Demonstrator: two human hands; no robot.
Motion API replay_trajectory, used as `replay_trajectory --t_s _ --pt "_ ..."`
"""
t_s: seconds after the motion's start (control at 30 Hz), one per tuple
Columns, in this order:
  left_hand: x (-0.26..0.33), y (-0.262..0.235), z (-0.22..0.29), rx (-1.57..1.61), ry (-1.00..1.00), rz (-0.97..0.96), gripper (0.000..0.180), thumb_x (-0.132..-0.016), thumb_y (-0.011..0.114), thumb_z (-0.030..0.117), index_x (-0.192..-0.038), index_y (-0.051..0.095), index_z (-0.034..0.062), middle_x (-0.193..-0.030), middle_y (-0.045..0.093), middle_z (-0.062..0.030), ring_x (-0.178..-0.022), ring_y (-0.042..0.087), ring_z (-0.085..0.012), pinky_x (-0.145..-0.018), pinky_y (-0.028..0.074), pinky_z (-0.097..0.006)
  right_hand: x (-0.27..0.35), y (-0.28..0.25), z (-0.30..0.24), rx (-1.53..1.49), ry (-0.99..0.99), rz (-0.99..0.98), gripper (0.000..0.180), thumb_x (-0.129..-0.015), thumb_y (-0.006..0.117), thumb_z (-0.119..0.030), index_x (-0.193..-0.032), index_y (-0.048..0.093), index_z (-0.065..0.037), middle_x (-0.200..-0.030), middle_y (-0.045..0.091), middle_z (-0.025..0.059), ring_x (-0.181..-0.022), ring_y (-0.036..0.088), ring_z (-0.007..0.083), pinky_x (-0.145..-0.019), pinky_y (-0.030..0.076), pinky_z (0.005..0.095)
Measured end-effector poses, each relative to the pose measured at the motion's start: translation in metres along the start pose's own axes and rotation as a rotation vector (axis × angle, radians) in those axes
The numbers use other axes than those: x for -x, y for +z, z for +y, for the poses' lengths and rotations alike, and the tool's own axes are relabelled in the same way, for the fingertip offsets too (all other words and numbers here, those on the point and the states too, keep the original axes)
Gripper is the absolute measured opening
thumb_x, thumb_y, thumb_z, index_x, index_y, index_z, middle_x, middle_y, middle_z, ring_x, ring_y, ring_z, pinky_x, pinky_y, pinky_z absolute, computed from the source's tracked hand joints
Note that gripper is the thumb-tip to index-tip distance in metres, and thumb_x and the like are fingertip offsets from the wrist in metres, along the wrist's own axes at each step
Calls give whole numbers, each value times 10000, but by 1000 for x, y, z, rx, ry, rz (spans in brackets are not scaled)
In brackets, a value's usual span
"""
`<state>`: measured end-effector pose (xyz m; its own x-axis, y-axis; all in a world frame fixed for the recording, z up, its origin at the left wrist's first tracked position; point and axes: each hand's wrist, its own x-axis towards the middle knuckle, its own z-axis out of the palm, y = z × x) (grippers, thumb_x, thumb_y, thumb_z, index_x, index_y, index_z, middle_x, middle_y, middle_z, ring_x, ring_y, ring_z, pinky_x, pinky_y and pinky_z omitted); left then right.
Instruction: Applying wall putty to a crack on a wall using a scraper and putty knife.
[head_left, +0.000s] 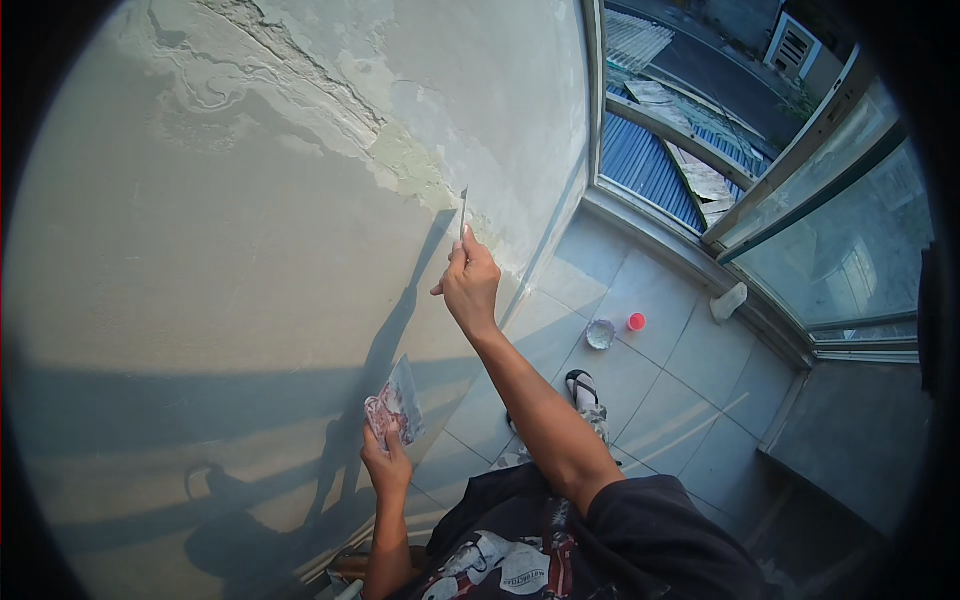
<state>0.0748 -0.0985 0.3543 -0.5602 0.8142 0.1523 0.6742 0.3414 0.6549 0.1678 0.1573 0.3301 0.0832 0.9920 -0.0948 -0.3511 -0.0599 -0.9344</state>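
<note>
My right hand [472,285] is raised to the wall, its fingers closed round a putty knife [464,205]. The thin blade shows nearly edge-on, at the pale greenish patch [410,165] of filler on the wall; whether it touches cannot be told. Lower and to the left, my left hand [388,465] grips a flat, pale, translucent piece [402,400] smeared with reddish and white paste. Its exact kind is unclear. From the upper left, a rough crack [300,75] runs down the grey plastered wall [200,260] toward the greenish patch.
On the tiled floor [640,280] stand a whitish bowl [600,335] and a small pink cup [637,322]. A white lump [729,302] rests by the sill of an open window [700,240]. My sandalled foot [581,388] is below my right arm.
</note>
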Motion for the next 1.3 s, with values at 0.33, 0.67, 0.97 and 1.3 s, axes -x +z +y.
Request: replay_trajectory --t_s 0.33,0.67,0.97,1.3 --pt "-4 -14 -44 34 -32 -31 299 -921 536 116 -1155 542 -70 -903 661 -266 -878 666 -422 -756 496 -423 -6 35 0 139 38 62 410 -1006 447 -132 -1399 452 -15 -891 495 143 -541 580 207 -395 553 305" --pt "-15 -22 -56 37 -45 -44 290 -929 536 132 -1135 547 -71 -919 654 -239 -847 654 -389 -768 488 -408 34 24 -5 74 114 -20 371 -1001 461 -100 -1360 516 -27 -837 521 92 -559 596 137 -454 562 300" --pt "-11 -15 -51 8 -46 -45 289 -932 539 142 -1137 552 -63 -919 660 -237 -861 655 -384 -781 486 -405 -46 -18 57 378 -496 90 514 -907 533 71 -1359 569 -170 -874 570 76 -702 587 177 -711 509 306" --pt "4 -9 -57 -10 -206 -126 330 -928 548 100 -1213 528 -63 -1052 658 -196 -957 636 -260 -870 474 -352 -48 -31 105 374 -603 -23 566 -860 562 120 -1342 586 -175 -899 591 92 -772 610 198 -736 511 307"
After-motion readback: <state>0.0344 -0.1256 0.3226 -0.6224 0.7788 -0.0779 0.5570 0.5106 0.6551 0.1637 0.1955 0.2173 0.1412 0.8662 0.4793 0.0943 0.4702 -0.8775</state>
